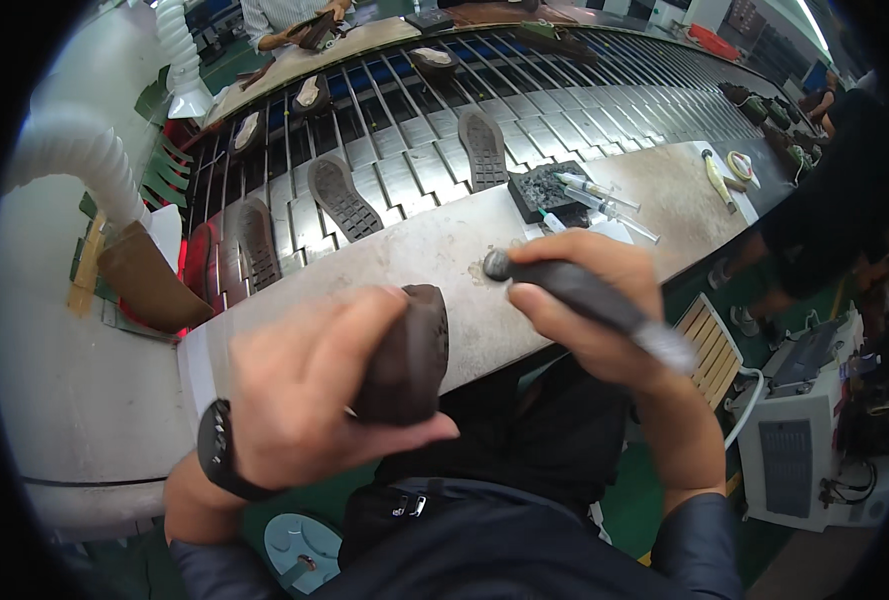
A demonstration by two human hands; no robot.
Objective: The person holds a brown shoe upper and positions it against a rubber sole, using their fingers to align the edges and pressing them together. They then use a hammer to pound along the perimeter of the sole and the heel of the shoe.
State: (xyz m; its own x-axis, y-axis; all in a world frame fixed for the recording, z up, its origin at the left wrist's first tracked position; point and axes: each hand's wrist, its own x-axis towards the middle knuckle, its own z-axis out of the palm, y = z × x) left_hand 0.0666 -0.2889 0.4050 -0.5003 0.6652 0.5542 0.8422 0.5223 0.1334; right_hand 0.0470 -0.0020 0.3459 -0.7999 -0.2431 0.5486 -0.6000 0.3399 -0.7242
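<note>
My left hand (pixel 304 385), wearing a black wristband, is wrapped round a dark brown shoe (pixel 404 355). The shoe is tilted over the bench's near edge, and its treaded side faces right. In my right hand (pixel 599 300) is a dark-handled tool (pixel 579 290) with a rounded grey knob at one end; its pale other end is blurred. The knob is apart from the shoe, over a stained patch of the pale bench (pixel 404 250). Beyond that hand lie a black speckled block (pixel 536 190) and several syringes (pixel 604 203), some resting on the block.
Shoes lie sole up on the slatted metal conveyor (pixel 414 180) behind the bench. A yellow-handled tool (pixel 718 180) and a tape roll (pixel 740 166) sit at the right end. White ducts (pixel 79 150) hang at left. People stand across the conveyor and at right. A slatted wooden seat (pixel 706 345) is nearby.
</note>
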